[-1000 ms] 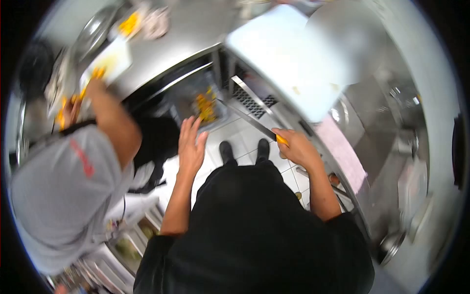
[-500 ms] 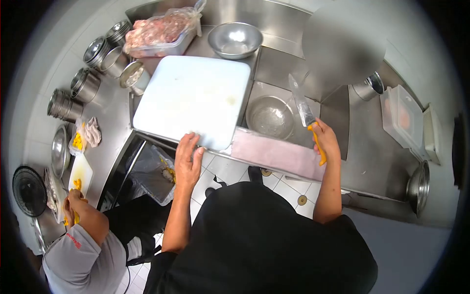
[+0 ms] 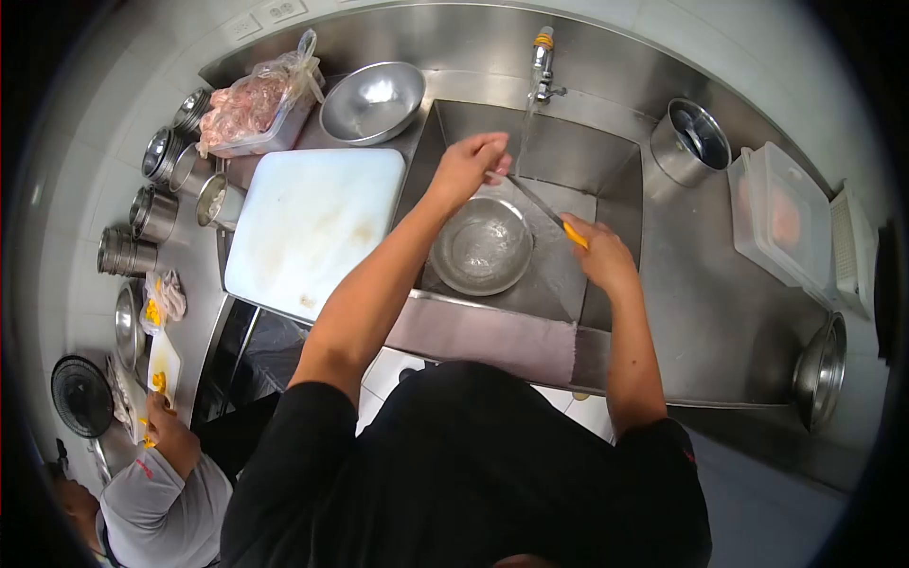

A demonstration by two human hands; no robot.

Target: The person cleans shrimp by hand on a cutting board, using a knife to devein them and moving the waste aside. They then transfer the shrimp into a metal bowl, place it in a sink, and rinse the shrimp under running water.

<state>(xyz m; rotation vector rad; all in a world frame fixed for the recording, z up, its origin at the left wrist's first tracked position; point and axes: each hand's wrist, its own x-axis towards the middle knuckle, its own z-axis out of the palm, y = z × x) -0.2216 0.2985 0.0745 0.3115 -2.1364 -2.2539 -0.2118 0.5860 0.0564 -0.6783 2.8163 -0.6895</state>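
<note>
My right hand [image 3: 601, 254] grips the yellow handle of a knife [image 3: 544, 210] over the steel sink [image 3: 606, 161]. The blade points up and left under a stream of water from the tap [image 3: 541, 59]. My left hand [image 3: 471, 164] reaches across the sink and its fingers touch the blade near the tip. A steel bowl [image 3: 481, 246] sits in the sink below both hands. A white cutting board [image 3: 308, 227] lies on the counter to the left.
A steel bowl [image 3: 371, 100] and a bagged tray of raw meat [image 3: 251, 109] stand at the back left, with several steel cups [image 3: 156, 185] beside them. A steel pot [image 3: 688, 142] and plastic boxes [image 3: 781, 222] stand right. A co-worker [image 3: 156, 473] cuts yellow food at lower left.
My view swung up from the floor to the sink. My left hand left the cutting board's edge and reached to the blade. My right hand brought the knife down under running water.
</note>
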